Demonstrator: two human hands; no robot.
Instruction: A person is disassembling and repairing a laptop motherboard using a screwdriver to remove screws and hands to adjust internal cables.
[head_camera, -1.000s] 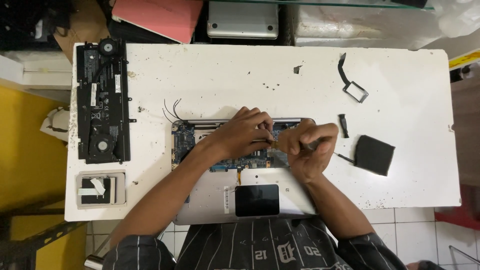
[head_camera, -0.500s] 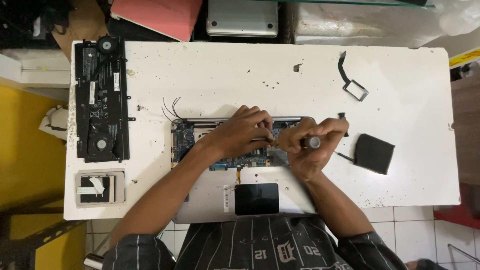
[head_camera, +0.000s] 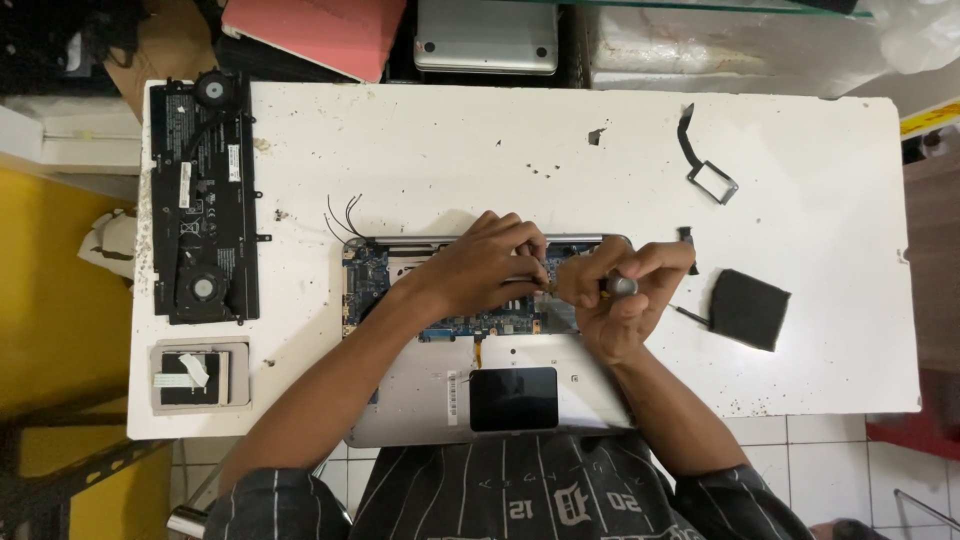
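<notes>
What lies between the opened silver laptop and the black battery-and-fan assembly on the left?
Thin loose black wires on bare white table, seen in the head view.

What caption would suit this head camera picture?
Left hand steadies an opened laptop while right hand works a screwdriver on its blue circuit board.

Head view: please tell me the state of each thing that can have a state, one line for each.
Laptop: opened up, blue circuit board exposed.
Screwdriver: held in right hand, tip at the board.
Left hand: resting on the board.
Black battery and fan assembly: removed, lying at table's left.
Black square pad: loose on the white table.
</notes>
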